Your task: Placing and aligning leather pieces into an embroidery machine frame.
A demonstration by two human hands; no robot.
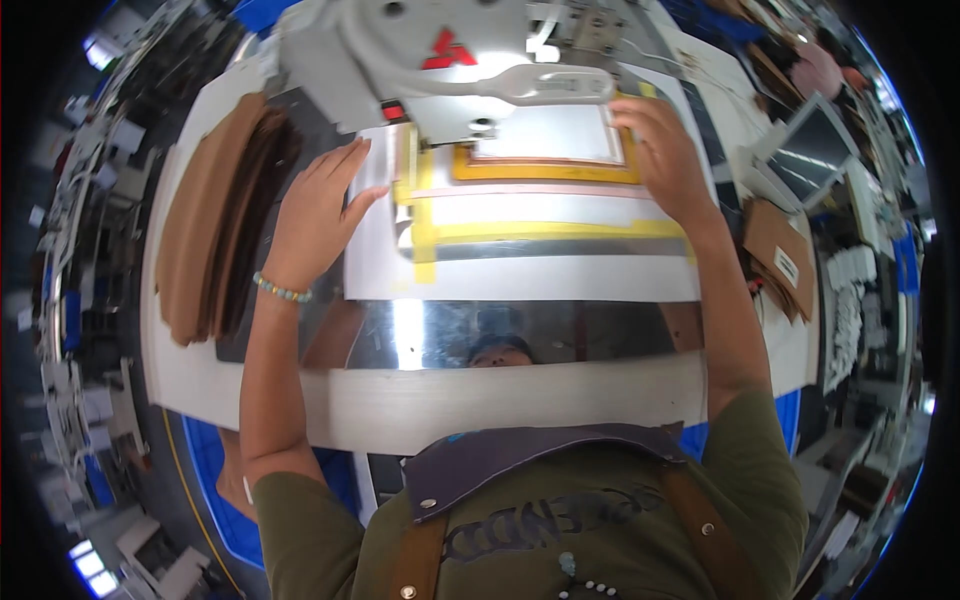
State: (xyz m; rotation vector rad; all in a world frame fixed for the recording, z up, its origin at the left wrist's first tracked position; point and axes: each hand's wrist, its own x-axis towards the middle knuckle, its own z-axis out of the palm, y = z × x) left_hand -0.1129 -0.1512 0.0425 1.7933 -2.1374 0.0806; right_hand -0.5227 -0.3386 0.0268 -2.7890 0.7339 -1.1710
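My left hand (318, 212) is open, its fingers stretched and the thumb apart, above the left edge of a clear template (560, 247) banded with yellow tape. My right hand (665, 155) reaches to the right end of a yellow-edged frame (540, 172). Its fingers are slightly bent and lie at the frame's upper right corner; I see nothing held in them. Inside the frame lies a white panel (545, 130). Above it stands the white head of a sewing machine (420, 60), partly covering the frame, with a pale grey arm-shaped part (545, 85) across it.
Brown folded pieces (215, 220) are stacked on the table's left. More brown pieces (778, 258) and a tilted grey screen (808, 150) are at the right. A shiny metal plate (450, 335) lies before the template. Blue bins (215, 490) stand below the table edge.
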